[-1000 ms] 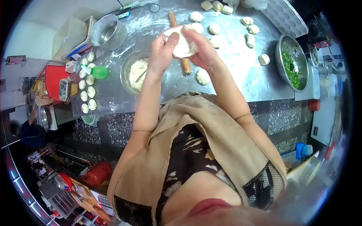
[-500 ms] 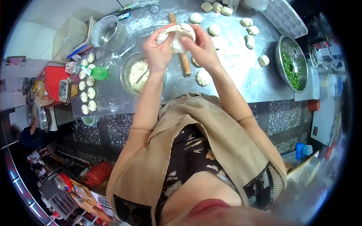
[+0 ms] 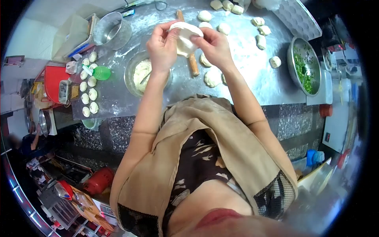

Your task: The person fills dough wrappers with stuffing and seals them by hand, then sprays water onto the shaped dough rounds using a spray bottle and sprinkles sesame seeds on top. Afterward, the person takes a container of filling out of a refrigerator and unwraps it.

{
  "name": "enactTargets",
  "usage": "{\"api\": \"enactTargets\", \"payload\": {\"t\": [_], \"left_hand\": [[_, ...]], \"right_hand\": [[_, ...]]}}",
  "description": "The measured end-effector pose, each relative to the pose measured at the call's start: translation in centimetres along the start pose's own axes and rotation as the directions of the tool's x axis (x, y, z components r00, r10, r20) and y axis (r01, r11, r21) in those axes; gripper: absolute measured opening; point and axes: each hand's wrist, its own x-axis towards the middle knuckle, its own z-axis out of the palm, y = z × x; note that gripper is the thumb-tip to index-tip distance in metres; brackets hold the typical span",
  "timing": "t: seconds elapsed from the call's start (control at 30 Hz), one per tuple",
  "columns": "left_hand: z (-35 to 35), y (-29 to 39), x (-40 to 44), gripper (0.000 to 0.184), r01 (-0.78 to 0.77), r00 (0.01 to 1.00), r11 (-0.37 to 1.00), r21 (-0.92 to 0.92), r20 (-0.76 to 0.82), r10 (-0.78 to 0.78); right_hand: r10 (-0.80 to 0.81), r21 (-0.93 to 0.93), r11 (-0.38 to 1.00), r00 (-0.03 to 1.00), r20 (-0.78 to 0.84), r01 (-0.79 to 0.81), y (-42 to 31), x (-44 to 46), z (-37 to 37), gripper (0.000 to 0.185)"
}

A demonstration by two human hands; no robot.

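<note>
Dough sheet [image 3: 187, 36] held up off the tabletop [image 3: 252, 89], pinched at opposite edges, probably to keep the thin, soft middle from sagging or folding. Left hand [image 3: 162, 49] closed to a pinch on one edge, thumb in front, fingers curled; right hand [image 3: 216, 49] likewise nearly closed on the other edge, thumb pressed to it. Beneath, a rolling pin [image 3: 193, 65] lying free, likely placed for easy reach. Left of it, a bowl [image 3: 127, 77] of pale mixture [image 3: 141, 75]. Well off to the right, a metal bowl [image 3: 314, 65] of chopped greens [image 3: 303, 73]. Toward the far edge, dough pieces [image 3: 205, 15], some spaced apart, perhaps against sticking.
</note>
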Motion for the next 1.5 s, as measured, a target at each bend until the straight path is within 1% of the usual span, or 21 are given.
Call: {"api": "enactTargets", "payload": {"t": [0.03, 0.07, 0.13, 0.17, 0.2, 0.27, 0.33, 0.4, 0.5, 0.53, 0.57, 0.67, 0.7, 0.73, 0.83, 0.87, 0.93, 1.07, 1.23, 1.33, 1.5], "left_hand": [[0.2, 0.4, 0.0, 0.036, -0.060, 0.996, 0.991, -0.123, 0.056, 0.068], [0.2, 1.1, 0.1, 0.036, -0.052, 0.996, 0.991, -0.125, 0.059, 0.060], [-0.7, 2.7, 0.5, 0.024, -0.044, 0.976, 0.908, 0.417, 0.213, -0.051], [-1.3, 2.7, 1.1, 0.023, -0.131, 0.951, 0.872, 0.472, 0.307, -0.024], [-1.3, 2.7, 1.2, 0.023, -0.135, 0.953, 0.870, 0.475, 0.301, -0.016], [-1.0, 2.5, 1.4, 0.023, 0.045, 0.987, 0.895, 0.443, 0.117, -0.107], [-0.8, 2.7, 1.3, 0.027, 0.060, 0.988, 0.891, 0.450, 0.101, -0.117], [-0.6, 3.1, 0.4, 0.028, -0.060, 0.969, 0.860, 0.507, 0.237, -0.072], [-1.2, 1.8, 1.1, 0.028, 0.095, 0.955, 0.844, 0.528, 0.190, -0.226], [-1.3, 1.4, 1.5, 0.028, 0.208, 0.942, 0.832, 0.514, 0.125, -0.313], [-1.4, -0.4, 1.4, 0.027, 0.167, 0.971, 0.883, 0.438, 0.081, -0.224], [-0.7, -2.3, 0.3, 0.025, 0.101, 0.988, 0.970, 0.221, 0.088, -0.123], [-0.7, -0.3, 0.1, 0.028, 0.019, 0.979, 0.892, 0.452, 0.174, -0.109], [-0.9, -0.6, -0.2, 0.028, 0.032, 0.978, 0.891, 0.453, 0.171, -0.122], [-1.4, -1.4, 0.3, 0.033, 0.242, 0.953, 0.885, 0.397, 0.074, -0.293], [-1.3, -2.0, 0.1, 0.033, 0.237, 0.955, 0.888, 0.395, 0.072, -0.287], [-0.4, -1.4, -0.4, 0.022, 0.199, 0.977, 0.975, 0.099, 0.053, -0.205], [-0.8, -1.7, -1.1, 0.021, 0.258, 0.955, 0.949, 0.182, 0.103, -0.279], [-0.5, -1.8, -1.2, 0.025, 0.255, 0.966, 0.967, -0.001, -0.049, -0.255], [-0.6, -1.7, -1.9, 0.026, 0.264, 0.964, 0.962, 0.069, 0.005, -0.265], [-1.1, -3.2, -2.2, 0.033, 0.311, 0.950, 0.944, -0.110, 0.008, -0.313]], "right_hand": [[-0.076, -0.204, 0.977, 0.997, -0.028, 0.069, -0.1, 0.1, -0.4, 0.022], [-0.068, -0.206, 0.977, 0.997, -0.031, 0.060, -0.2, 0.2, -0.7, 0.022], [-0.276, -0.374, 0.896, 0.960, -0.046, 0.240, -0.8, 0.6, -0.9, 0.021], [-0.269, -0.357, 0.901, 0.963, -0.012, 0.247, -1.4, 0.7, -0.9, 0.020], [-0.277, -0.355, 0.899, 0.961, -0.006, 0.257, -1.5, 0.6, -0.5, 0.020], [-0.100, -0.043, 0.994, 0.987, -0.129, 0.096, -0.6, 0.4, 0.5, 0.017], [-0.105, -0.113, 0.988, 0.994, 0.007, 0.105, 0.0, 1.0, -0.4, 0.020], [-0.166, -0.446, 0.880, 0.985, 0.036, 0.165, -0.2, 0.8, -0.7, 0.022], [-0.195, -0.387, 0.904, 0.981, 0.004, 0.182, 0.1, 1.0, -0.3, 0.021], [-0.202, -0.300, 0.937, 0.979, -0.039, 0.181, 0.1, 1.3, -0.2, 0.019], [-0.090, -0.147, 0.986, 0.990, -0.109, 0.074, -0.1, 1.0, 0.3, 0.018], [-0.091, -0.428, 0.901, 0.996, -0.020, 0.073, 0.8, 0.8, -0.5, 0.019], [-0.108, -0.431, 0.898, 0.994, -0.018, 0.090, 1.0, 0.8, -0.3, 0.020], [-0.095, -0.430, 0.899, 0.995, -0.013, 0.081, 1.3, 0.7, -0.2, 0.020], [-0.157, -0.204, 0.970, 0.981, -0.113, 0.132, 0.8, 0.8, 0.6, 0.016], [-0.165, -0.205, 0.969, 0.980, -0.111, 0.139, 0.5, 0.6, 0.6, 0.016], [-0.065, -0.315, 0.948, 0.997, -0.043, 0.048, 0.6, 0.1, 0.6, 0.015], [-0.241, -0.412, 0.883, 0.970, 0.014, 0.226, 1.7, 0.0, 0.8, 0.013], [0.052, -0.182, 0.982, 0.998, -0.034, -0.057, 1.2, -0.4, 1.3, 0.016], [-0.169, -0.391, 0.904, 0.985, 0.040, 0.171, 2.5, -0.5, 0.9, 0.019], [0.046, -0.116, 0.992, 0.999, 0.027, -0.042, 3.0, -0.6, 1.8, 0.018]]}}
